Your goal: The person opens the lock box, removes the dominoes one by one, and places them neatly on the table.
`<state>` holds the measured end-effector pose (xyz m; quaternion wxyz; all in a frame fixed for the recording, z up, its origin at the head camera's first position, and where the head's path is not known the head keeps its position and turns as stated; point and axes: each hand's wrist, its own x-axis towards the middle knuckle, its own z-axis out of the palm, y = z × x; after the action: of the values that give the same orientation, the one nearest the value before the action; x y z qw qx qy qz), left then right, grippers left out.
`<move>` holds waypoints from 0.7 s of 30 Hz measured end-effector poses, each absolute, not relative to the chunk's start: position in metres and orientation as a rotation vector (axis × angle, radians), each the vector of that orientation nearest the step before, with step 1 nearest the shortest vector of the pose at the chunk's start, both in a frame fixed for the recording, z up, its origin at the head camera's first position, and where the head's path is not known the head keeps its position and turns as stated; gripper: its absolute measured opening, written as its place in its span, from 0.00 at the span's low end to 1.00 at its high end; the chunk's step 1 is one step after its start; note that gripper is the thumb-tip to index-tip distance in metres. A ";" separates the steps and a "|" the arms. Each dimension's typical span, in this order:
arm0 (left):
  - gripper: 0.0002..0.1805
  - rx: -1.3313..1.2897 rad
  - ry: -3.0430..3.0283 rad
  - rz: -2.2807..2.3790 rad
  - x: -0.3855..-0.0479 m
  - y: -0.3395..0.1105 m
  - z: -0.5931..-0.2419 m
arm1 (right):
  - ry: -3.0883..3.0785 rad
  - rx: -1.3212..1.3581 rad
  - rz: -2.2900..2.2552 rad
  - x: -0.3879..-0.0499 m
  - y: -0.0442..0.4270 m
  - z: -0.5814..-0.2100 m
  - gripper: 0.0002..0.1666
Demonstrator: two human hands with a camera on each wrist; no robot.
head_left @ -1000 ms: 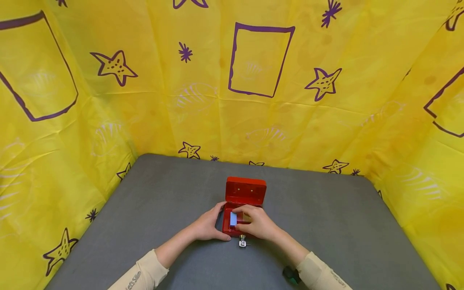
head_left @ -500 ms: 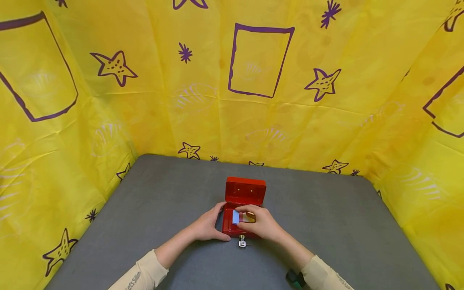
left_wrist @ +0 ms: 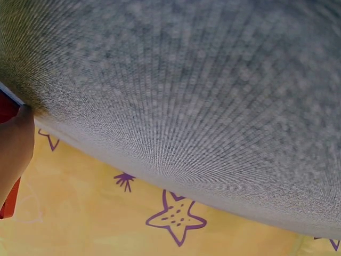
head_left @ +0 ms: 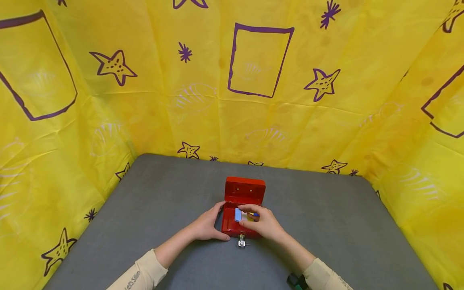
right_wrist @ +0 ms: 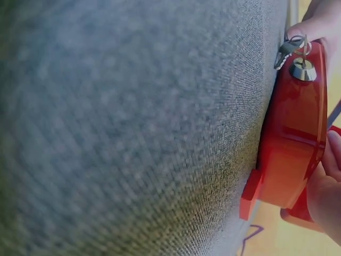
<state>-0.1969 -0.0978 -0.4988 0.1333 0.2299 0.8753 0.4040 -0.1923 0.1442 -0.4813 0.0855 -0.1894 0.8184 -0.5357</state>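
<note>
A small red cash box (head_left: 228, 225) stands on the grey table with its lid (head_left: 245, 190) raised. Keys (right_wrist: 290, 50) hang at the round silver lock (right_wrist: 303, 71) on its front. My left hand (head_left: 208, 225) grips the left side of the box, thumb at the front corner and fingers towards the back. Over the open box, my right hand (head_left: 266, 223) pinches a small block-like thing with a light blue end (head_left: 238, 214) between thumb and fingers. White, yellow and dark blue patches show behind that end; its exact kind is unclear, and the hand hides part of it.
A grey table (head_left: 174, 181) spreads around the box. Yellow cloth (head_left: 203, 121) with purple starfish drawings hangs behind and at both sides. A dark object (head_left: 297, 280) sits beside the right sleeve, partly hidden.
My right hand has moved the blue-ended thing a little right and upward from the left part of the box, and its position in the fingers looks turned. My left hand keeps its place.
</note>
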 end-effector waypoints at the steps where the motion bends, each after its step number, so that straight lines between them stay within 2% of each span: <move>1: 0.55 0.666 2.537 1.174 -0.197 -0.098 -0.499 | 2.424 -0.566 -1.613 -0.190 0.144 -0.477 0.23; 9: 0.56 0.663 2.539 1.168 -0.197 -0.098 -0.500 | 2.307 -0.497 -1.681 -0.178 0.146 -0.445 0.25; 16: 0.56 0.652 2.530 1.178 -0.196 -0.098 -0.498 | 2.286 -0.434 -1.715 -0.177 0.154 -0.446 0.26; 21: 0.56 0.645 2.528 1.175 -0.196 -0.098 -0.497 | 2.290 -0.401 -1.752 -0.185 0.163 -0.466 0.26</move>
<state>-0.1961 -0.0977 -0.4972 0.1395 0.2231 0.8748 0.4067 -0.1845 0.1627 -0.4656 0.1150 -0.1369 0.7815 -0.5977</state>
